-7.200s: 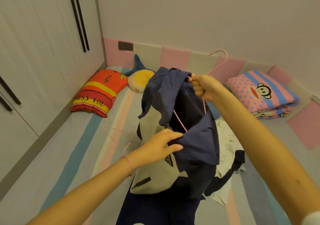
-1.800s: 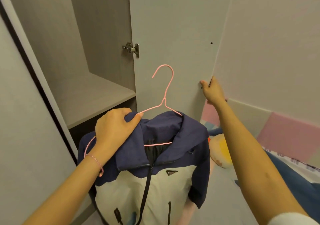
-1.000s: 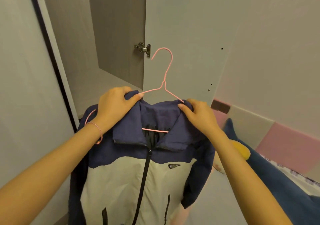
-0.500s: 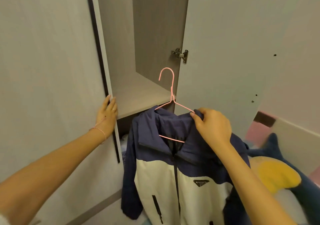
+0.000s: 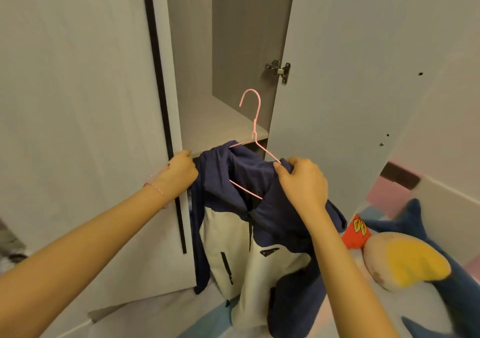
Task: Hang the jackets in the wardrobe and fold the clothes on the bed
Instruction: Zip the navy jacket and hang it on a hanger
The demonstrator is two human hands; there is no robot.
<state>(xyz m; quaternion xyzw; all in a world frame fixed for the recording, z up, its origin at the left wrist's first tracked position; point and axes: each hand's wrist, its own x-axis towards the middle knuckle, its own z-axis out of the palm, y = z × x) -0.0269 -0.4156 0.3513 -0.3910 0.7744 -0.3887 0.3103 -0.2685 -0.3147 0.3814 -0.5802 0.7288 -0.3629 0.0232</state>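
A navy and cream jacket (image 5: 226, 236) hangs on a pink wire hanger (image 5: 255, 119) in front of the open wardrobe (image 5: 220, 124). My right hand (image 5: 302, 181) grips the jacket's right shoulder together with the hanger arm and holds it up. The hanger's hook points up, free of any rail. My left hand (image 5: 180, 167) is off the jacket, its fingers curled round the edge of the left wardrobe door (image 5: 78, 103) at shelf height. The jacket's hem trails down onto the bed (image 5: 155, 314).
The right wardrobe door (image 5: 337, 90) stands open on its hinge (image 5: 279, 70). Inside, a bare shelf shows and a dark space lies under it. A blue and yellow plush shark (image 5: 415, 262) and a red cushion (image 5: 354, 233) lie on the bed at right. Pink wall pads (image 5: 384, 197) line the wall.
A second ago both hands held the jacket's shoulders. My left hand let go, went to the left door's edge and now curls round it. The right hand keeps the jacket.
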